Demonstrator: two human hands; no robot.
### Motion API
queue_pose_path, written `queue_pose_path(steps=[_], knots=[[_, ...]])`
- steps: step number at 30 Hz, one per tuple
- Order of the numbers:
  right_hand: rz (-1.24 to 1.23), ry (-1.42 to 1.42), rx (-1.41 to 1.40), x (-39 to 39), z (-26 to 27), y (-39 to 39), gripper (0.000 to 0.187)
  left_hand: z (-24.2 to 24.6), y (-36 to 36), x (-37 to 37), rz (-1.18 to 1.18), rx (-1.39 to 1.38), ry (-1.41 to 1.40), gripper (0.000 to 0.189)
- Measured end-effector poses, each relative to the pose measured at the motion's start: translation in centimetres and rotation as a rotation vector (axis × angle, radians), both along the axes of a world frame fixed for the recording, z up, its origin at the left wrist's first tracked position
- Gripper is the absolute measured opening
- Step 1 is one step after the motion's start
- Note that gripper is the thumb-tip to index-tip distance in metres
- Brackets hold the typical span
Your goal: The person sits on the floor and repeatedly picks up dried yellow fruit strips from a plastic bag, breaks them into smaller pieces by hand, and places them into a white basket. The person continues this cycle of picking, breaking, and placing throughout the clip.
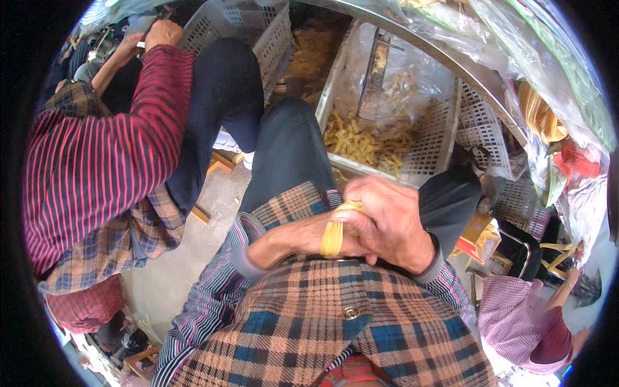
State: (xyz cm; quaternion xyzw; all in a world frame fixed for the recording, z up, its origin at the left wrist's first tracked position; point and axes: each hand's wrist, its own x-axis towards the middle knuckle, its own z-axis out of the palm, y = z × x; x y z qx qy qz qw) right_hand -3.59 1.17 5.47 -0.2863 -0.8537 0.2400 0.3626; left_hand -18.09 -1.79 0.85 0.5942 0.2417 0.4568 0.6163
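My two hands meet in front of my plaid vest. A flat yellow strip (332, 238), material unclear, lies wrapped over my left hand (333, 234), which is mostly covered by the right one. My right hand (387, 213) is closed over the left, its thumb against the strip; whether it also holds something inside cannot be seen. Beyond my knees stands a white plastic crate (433, 140) with many short yellow twisted pieces (360, 140) in it, a clear plastic sheet (411, 72) and a long narrow metal tool (373, 80).
A co-worker in a striped red sleeve (162, 111) sits close at my left. Another person (512, 314) is at the lower right. A second crate (271, 53) stands ahead at left. A curved metal edge (449, 63) and plastic bags (546, 63) are at the upper right.
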Motion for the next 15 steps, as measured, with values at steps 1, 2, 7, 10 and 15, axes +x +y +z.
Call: queue_pose_path(steps=[1, 2, 7, 10, 15], knots=[[-0.003, -0.06, -0.164, 1.0, -0.9, -0.9, 0.016, -0.5, 0.2, -0.7, -0.183, -0.101, 0.089, 0.015], [-0.136, -0.141, -0.204, 1.1, -1.4, -1.6, 0.011, -0.9, 0.5, -1.5, -0.368, -0.201, 0.178, 0.016], [0.122, 0.133, -1.245, 2.0, 1.5, -0.3, 0.03, 3.5, 0.7, -2.8, 0.221, 0.48, 0.57, 0.025], [0.211, 0.139, -1.333, 1.6, 1.8, 0.1, 0.023, 4.1, -0.1, -1.1, 0.46, 0.107, -0.043, 0.04], [-0.227, 0.559, -0.959, -2.2, -2.4, -0.8, 0.049, 0.4, 2.8, -0.6, 0.769, 0.168, 0.323, 0.012]])
